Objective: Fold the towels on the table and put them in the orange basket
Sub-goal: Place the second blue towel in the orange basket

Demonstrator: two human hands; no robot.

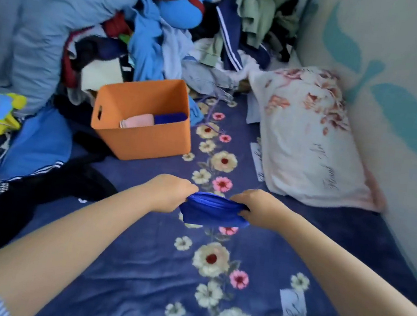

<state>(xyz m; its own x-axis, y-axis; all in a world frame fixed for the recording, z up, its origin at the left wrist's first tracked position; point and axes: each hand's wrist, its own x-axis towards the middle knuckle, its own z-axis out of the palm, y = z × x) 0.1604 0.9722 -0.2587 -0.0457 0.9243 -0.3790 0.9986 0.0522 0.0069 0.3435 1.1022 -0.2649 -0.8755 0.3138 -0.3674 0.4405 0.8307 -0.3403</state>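
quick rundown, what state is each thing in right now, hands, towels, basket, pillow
left hand: grips the blue towel's left end
right hand: grips its right end
blue towel: bunched, held up between both hands
orange basket: upright, open, holding towels
pink towel: folded, in the basket
dark blue towel: folded, in the basket beside the pink one
pillow: lying flat by the wall

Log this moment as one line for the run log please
step: folding | left hand and right hand: both grip blue towel | orange basket: holds pink towel, dark blue towel
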